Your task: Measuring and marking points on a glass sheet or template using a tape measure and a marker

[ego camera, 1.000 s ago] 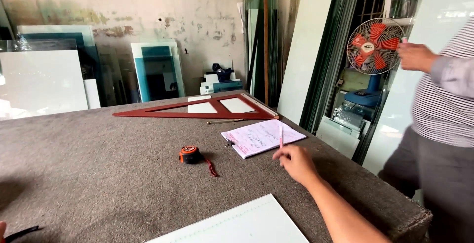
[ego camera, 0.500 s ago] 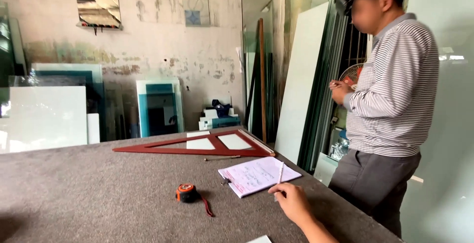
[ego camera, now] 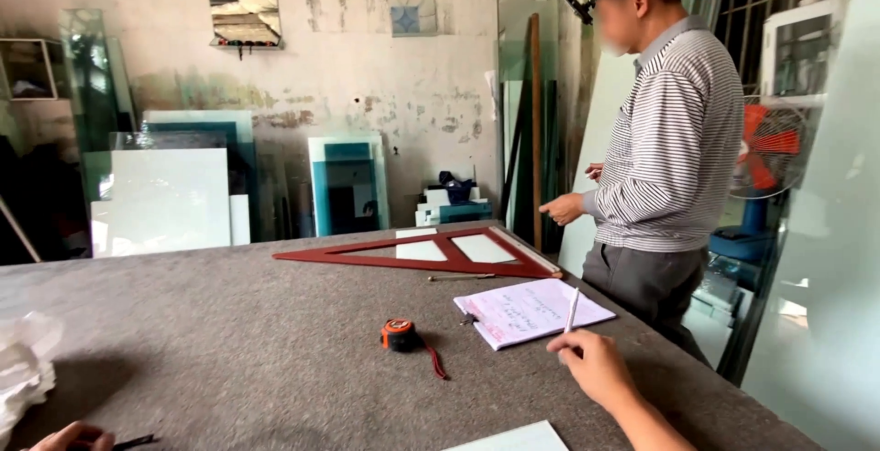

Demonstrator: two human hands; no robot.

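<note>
Pen [ego camera: 573,309] sits clamped in our right hand [ego camera: 594,366], tip over the notebook [ego camera: 532,310], whose page already carries writing with room left. Our left hand [ego camera: 75,436], half cut off, seems closed on a dark tool [ego camera: 136,441]. A tape measure [ego camera: 401,335] and red triangle [ego camera: 431,256] lie on the grey felt table [ego camera: 229,341]; glass sheets [ego camera: 165,199] lean on the wall, and a person [ego camera: 674,158] stands by.

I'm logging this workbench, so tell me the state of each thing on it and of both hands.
right hand: resting on table, holding white pen upright
left hand: at table edge, on a dark tool
notebook: open, flat
tape measure: retracted, lying flat
red triangle square: lying flat
</note>
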